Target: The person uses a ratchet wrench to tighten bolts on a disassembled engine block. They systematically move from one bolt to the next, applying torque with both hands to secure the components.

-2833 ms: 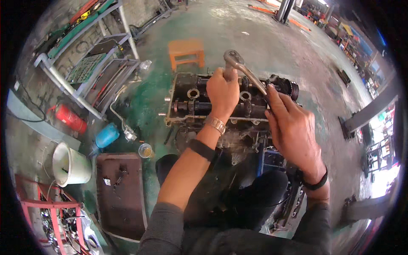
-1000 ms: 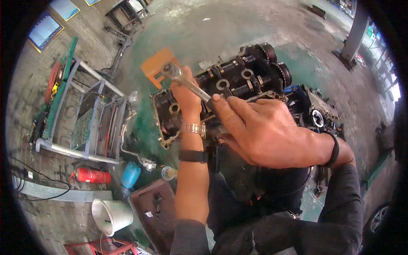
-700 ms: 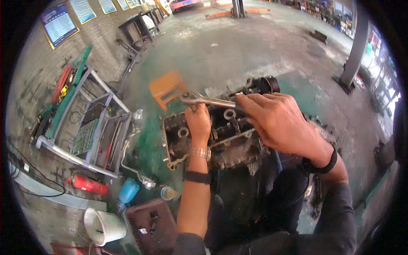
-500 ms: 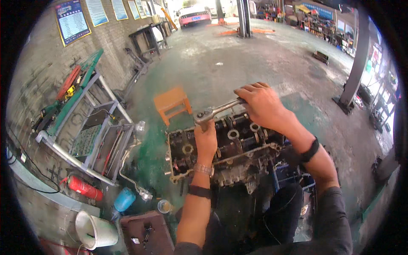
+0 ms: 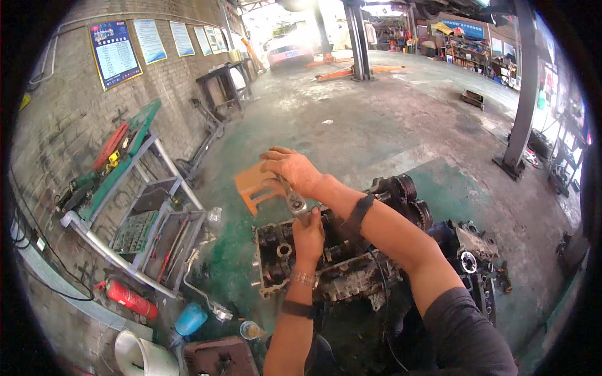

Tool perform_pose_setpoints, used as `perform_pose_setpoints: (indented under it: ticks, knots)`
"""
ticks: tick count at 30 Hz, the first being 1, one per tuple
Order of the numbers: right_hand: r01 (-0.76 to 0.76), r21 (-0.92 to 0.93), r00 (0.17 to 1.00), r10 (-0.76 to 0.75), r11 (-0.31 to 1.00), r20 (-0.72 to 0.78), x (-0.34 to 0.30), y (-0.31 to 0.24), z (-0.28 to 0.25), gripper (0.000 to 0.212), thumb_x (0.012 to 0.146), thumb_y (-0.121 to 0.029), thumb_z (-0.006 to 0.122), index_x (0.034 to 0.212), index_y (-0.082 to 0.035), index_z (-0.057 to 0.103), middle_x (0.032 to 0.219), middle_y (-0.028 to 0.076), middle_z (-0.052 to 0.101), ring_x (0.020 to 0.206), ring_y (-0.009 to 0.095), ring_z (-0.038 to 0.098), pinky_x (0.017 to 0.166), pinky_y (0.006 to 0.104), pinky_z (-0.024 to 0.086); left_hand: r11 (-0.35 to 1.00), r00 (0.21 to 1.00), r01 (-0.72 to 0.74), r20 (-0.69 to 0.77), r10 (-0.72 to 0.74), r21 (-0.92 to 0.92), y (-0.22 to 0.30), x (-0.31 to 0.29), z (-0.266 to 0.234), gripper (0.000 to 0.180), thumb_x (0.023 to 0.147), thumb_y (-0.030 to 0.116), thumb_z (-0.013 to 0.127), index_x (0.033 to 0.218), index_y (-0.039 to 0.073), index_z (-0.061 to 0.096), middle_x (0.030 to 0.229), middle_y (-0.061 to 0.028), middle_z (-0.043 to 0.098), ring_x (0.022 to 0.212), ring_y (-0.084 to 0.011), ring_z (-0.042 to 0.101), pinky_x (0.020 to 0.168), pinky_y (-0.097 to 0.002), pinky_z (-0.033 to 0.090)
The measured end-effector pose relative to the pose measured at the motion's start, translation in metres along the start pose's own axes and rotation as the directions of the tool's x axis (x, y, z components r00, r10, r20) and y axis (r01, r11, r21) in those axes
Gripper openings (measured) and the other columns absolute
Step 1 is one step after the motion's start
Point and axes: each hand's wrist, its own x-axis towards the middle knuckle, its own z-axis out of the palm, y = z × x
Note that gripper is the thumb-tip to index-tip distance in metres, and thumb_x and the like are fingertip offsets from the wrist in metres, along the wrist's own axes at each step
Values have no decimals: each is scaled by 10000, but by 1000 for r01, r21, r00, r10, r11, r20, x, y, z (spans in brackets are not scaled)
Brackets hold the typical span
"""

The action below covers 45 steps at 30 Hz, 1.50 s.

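Note:
A metal ratchet wrench [image 5: 296, 203] is held above an engine cylinder head [image 5: 348, 276] that lies in front of me, dark and oily, with camshafts and toothed gears [image 5: 419, 214] at its right end. My left hand [image 5: 308, 241] is closed just under the ratchet's round head; whatever extends below it is hidden by the fingers. On the far side, my right hand [image 5: 295, 170] is wrapped over the handle, which points away from me to the left. My right forearm covers part of the cylinder head.
Behind the hands stands an orange stool [image 5: 251, 182]. A metal tool cart [image 5: 94, 235] is on the left, with a red fire extinguisher [image 5: 130, 301], blue container [image 5: 190, 319] and white bucket [image 5: 138, 357] nearby. More engine parts [image 5: 476, 250] lie to the right; a lift post [image 5: 523, 119] rises beyond.
The ratchet handle has swung from pointing right to pointing away and left, carried by my right hand. My left hand stays at the ratchet head. The view has tilted up somewhat.

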Motion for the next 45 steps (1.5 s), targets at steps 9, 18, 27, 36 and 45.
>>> perform_pose_setpoints:
  ticks: [9, 18, 27, 36, 45]
  knots:
    - [-150, -433, 986, 101, 889, -134, -48, 2, -55, 272, 751, -208, 803, 893, -55, 629, 964, 132, 638, 1089, 382, 592, 924, 494, 466, 998, 999, -34, -35, 37, 59, -11, 4, -2, 527, 1017, 446, 648, 654, 102, 481, 582, 40, 425, 521, -87, 378, 496, -309, 297]
    - [-248, -480, 927, 350, 841, 133, -136, -119, -174, 422, 828, -268, 757, 1149, -29, 623, 906, 140, 645, 800, 353, 650, 700, 450, 542, 951, 959, -254, -86, 272, 176, -44, 17, 0, 512, 1026, 347, 659, 638, 145, 394, 514, 53, 331, 423, -79, 282, 410, -276, 224]
    - [-23, -349, 977, 96, 937, 193, -147, -202, -165, 586, 792, -152, 642, 1290, 149, 569, 840, 112, 585, 541, 197, 604, 449, 319, 477, 938, 969, -70, -201, 145, 338, -17, -2, 0, 243, 1000, 143, 596, 880, -68, 593, 771, -162, 638, 728, -255, 578, 704, -395, 462]
    - [-96, -408, 940, 218, 908, 263, -144, -191, -186, 627, 780, -117, 640, 1355, 109, 536, 1027, 164, 653, 703, 293, 688, 594, 391, 562, 898, 805, -336, -409, 430, 284, -7, -25, 39, 96, 960, 14, 536, 938, -61, 591, 762, -134, 635, 678, -183, 551, 647, -357, 456]
    - [-225, -396, 906, 340, 890, 251, -113, -118, -190, 419, 858, -68, 658, 1270, -9, 614, 1094, 196, 678, 966, 406, 653, 815, 470, 522, 935, 890, -309, -294, 349, 174, 0, -7, 24, 535, 1056, 284, 600, 633, 15, 413, 540, 28, 323, 514, -96, 257, 515, -359, 219]
